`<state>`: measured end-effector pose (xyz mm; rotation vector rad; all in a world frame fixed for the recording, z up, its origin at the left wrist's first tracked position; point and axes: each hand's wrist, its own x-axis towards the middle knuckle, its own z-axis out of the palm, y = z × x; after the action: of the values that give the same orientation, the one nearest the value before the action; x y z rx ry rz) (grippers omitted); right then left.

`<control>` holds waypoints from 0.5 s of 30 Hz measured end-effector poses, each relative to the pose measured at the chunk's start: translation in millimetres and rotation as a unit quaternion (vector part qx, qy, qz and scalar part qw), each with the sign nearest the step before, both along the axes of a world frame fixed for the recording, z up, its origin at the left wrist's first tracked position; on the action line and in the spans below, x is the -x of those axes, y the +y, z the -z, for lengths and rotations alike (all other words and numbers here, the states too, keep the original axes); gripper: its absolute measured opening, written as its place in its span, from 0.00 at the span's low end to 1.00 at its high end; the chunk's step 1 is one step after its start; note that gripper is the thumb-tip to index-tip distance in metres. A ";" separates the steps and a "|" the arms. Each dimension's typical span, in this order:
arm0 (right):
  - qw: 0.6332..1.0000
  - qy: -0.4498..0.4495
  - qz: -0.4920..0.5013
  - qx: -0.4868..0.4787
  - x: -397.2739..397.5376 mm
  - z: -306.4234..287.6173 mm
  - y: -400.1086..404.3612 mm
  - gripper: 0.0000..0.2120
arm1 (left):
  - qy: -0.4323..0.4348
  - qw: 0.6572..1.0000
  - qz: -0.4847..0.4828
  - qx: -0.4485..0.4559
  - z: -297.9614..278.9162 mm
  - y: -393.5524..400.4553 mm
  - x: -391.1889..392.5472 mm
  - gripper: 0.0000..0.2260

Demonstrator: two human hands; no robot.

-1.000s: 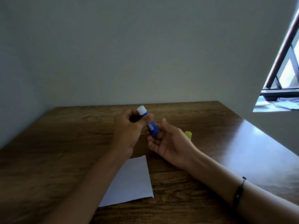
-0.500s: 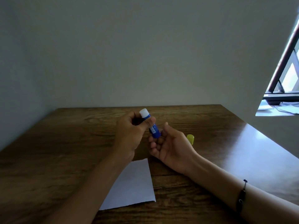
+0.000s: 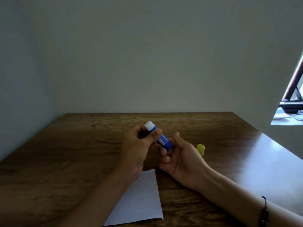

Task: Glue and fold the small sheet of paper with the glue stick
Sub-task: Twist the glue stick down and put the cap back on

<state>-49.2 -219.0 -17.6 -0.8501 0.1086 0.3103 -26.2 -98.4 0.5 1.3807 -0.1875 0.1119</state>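
At frame centre the uncapped glue stick tilts white tip up, gripped by the left hand while the right hand pinches its base, probably to twist glue out. Its yellow cap lies just right; the paper waits flat below.

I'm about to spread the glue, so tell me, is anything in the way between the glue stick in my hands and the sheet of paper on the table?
Partly. The glue stick is held above the table by both hands, and the left hand and forearm lie over the near left part of the paper. The yellow cap lies off to the right, clear of the path.
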 end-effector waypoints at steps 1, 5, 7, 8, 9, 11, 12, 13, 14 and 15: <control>1.000 0.000 -0.010 0.001 -0.2 0.8 -0.5 0.21 | 0.002 1.000 0.002 0.008 -0.5 -0.6 1.3 0.04; 0.999 -0.038 -0.002 0.028 -0.3 1.0 0.3 0.15 | -0.004 1.000 0.010 0.008 -2.1 -0.9 2.5 0.04; 0.997 -0.059 0.019 0.044 0.0 1.0 1.8 0.13 | -0.004 1.000 0.010 0.003 -2.1 0.6 0.4 0.04; 0.997 -0.062 0.028 0.048 -0.1 0.9 2.3 0.12 | -0.004 1.000 0.009 0.001 -2.1 1.2 -0.5 0.04; 0.996 -0.061 0.036 0.049 -0.5 1.2 2.4 0.12 | -0.006 1.000 0.010 0.002 -2.3 1.5 -1.1 0.05; 0.997 -0.046 0.038 0.043 -0.1 0.1 2.4 0.16 | -0.010 1.000 0.014 0.011 -3.4 1.3 -1.2 0.05; 0.998 -0.037 0.036 0.040 0.2 -0.7 2.3 0.18 | -0.012 1.000 0.017 0.014 -3.8 1.2 -1.0 0.05; 0.998 -0.032 0.035 0.044 0.2 -1.3 1.9 0.18 | -0.014 1.000 0.019 0.014 -4.1 0.9 -0.6 0.05; 0.997 -0.033 0.038 0.055 0.5 -2.0 1.4 0.17 | -0.016 1.000 0.020 0.012 -3.8 0.6 -0.4 0.05; 0.996 -0.041 0.041 0.069 1.2 -2.2 1.1 0.15 | -0.018 1.000 0.018 0.008 -3.0 0.5 -0.3 0.05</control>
<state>-50.3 -217.9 -15.4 -0.9920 0.0899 0.1918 -25.9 -97.9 3.5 1.3589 -0.2409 0.1069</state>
